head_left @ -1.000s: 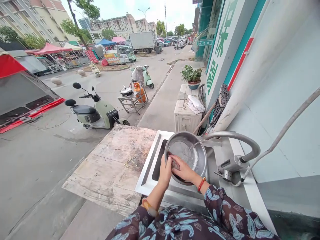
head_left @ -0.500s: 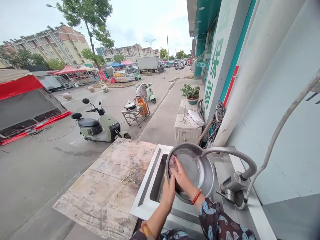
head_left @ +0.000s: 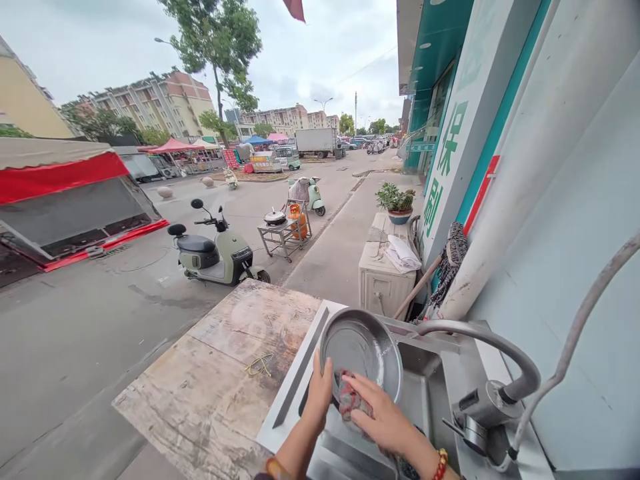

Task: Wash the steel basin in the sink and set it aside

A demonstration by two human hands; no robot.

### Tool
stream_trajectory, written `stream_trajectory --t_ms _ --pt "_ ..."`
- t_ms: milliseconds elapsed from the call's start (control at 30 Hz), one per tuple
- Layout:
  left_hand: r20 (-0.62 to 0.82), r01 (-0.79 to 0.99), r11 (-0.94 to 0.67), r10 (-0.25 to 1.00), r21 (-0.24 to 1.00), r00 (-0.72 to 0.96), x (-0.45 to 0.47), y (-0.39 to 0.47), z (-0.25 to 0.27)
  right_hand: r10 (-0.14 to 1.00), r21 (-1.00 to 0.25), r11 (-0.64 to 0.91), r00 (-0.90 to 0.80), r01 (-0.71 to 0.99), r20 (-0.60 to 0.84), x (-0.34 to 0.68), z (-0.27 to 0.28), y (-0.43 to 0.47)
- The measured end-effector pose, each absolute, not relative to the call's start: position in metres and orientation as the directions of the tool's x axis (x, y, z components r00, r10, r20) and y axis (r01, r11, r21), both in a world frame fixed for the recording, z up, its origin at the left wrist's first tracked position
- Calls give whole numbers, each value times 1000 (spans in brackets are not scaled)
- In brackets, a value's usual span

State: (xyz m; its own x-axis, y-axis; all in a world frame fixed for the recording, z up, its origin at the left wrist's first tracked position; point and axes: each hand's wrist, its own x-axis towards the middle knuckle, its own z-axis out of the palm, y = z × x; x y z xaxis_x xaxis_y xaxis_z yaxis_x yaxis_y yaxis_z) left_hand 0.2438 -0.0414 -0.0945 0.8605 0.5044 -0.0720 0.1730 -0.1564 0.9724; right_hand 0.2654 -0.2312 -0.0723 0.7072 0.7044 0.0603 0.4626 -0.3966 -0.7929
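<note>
- Low in the centre of the frame, the steel basin (head_left: pixel 361 352) is tipped up on edge over the stainless sink (head_left: pixel 425 380), its hollow facing the person.
- The left hand (head_left: pixel 319 393) clasps the basin's near-left rim, thumb inside, fingers hidden behind the metal; it is closed on the rim and props the tilt.
- The right hand (head_left: pixel 385 419) lies spread and flat on a reddish patterned cloth (head_left: pixel 350 400), pressing it against the lower inner wall of the basin.
- The curved faucet (head_left: pixel 480 347) arches in from the lower right, its spout close to the basin's right edge; whether water runs I cannot tell.
- To scrub well here, I would judge the left grip should stay firm so the basin cannot spin or slide, while the cloth sweeps in circles from the lip toward the middle.
- Wet steel is slippery, so keeping the lower edge down in the sink seems wise.
- A worn wooden board (head_left: pixel 225 373) adjoins the sink at the lower left, and a green scooter (head_left: pixel 215 250) is parked beyond it.
</note>
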Motion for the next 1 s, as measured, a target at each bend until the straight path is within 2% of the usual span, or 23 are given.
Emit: stream_trajectory --t_ms 67,167,300,433,533,567,633,700,733,800,833,900,933,967,1000 --pt "-114 202 -129 490 971 864 246 -45 -97 714 -719 -470 699 512 31 242 -75 -218" --pt "-121 211 -145 467 967 876 246 -57 -101 605 -585 -642 796 495 10 221 -88 -204" --pt "-181 302 -138 547 943 817 245 -73 -108 569 -494 -687 817 533 90 227 -109 -201" --pt "-225 344 -177 479 922 848 239 -76 -104 547 -502 -671 822 546 162 256 -118 -226" --pt "-54 237 -406 414 883 909 234 -63 -85 503 -592 -640 849 490 159 276 -116 -253" --pt "29 172 -504 366 846 930 234 -58 -77 513 -622 -615 845 486 153 280 -115 -261" --pt "136 14 -657 178 754 975 238 -48 -61 564 -659 -549 810 514 161 283 -110 -274" --pt "110 -122 -711 -64 693 992 244 -42 -49 612 -673 -490 768 554 188 284 -103 -283" --pt "74 -156 -711 -146 685 987 247 -42 -46 619 -677 -472 759 565 201 286 -100 -287" --pt "24 -155 -701 -192 696 981 252 -44 -45 588 -697 -445 771 562 247 291 -93 -293" --pt "15 -141 -696 -183 704 983 254 -46 -46 542 -715 -436 794 546 276 295 -90 -295" --pt "16 -89 -678 -113 729 993 259 -48 -51 375 -776 -418 868 473 327 306 -84 -301" --pt "7 -58 -670 -79 741 997 263 -49 -55 249 -813 -421 913 402 322 312 -82 -303" --pt "5 32 -628 56 777 998 268 -50 -58 92 -852 -428 953 301 290 317 -80 -305" --pt "-4 69 -613 107 787 994 273 -51 -61 -51 -887 -418 969 198 241 320 -78 -305"
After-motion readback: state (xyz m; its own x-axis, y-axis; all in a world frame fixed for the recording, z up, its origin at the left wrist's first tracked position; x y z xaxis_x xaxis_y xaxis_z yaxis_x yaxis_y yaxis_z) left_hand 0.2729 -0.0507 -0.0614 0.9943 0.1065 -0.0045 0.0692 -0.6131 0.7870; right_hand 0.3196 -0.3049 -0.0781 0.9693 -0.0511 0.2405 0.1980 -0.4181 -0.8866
